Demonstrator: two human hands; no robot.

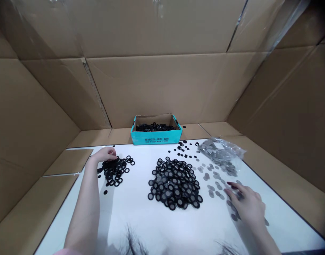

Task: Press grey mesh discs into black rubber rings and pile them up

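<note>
My left hand (106,154) rests with curled fingertips at the top edge of a loose heap of black rubber rings (114,170). Whether those fingers pinch a ring is hidden. My right hand (246,205) lies open among scattered grey mesh discs (212,187), its fingertips on or just above them. Between my hands sits a larger heap of black-rimmed grey mesh discs (174,184), touched by neither hand. Small black discs (182,148) are scattered near the far edge of the white table (125,219).
A teal cardboard box (156,136) holding black rings stands beyond the table's far edge. A clear plastic bag of grey discs (220,152) lies at the far right. Brown cardboard sheets (151,88) wall the back and sides. Strands of hair (133,242) hang into the lower view.
</note>
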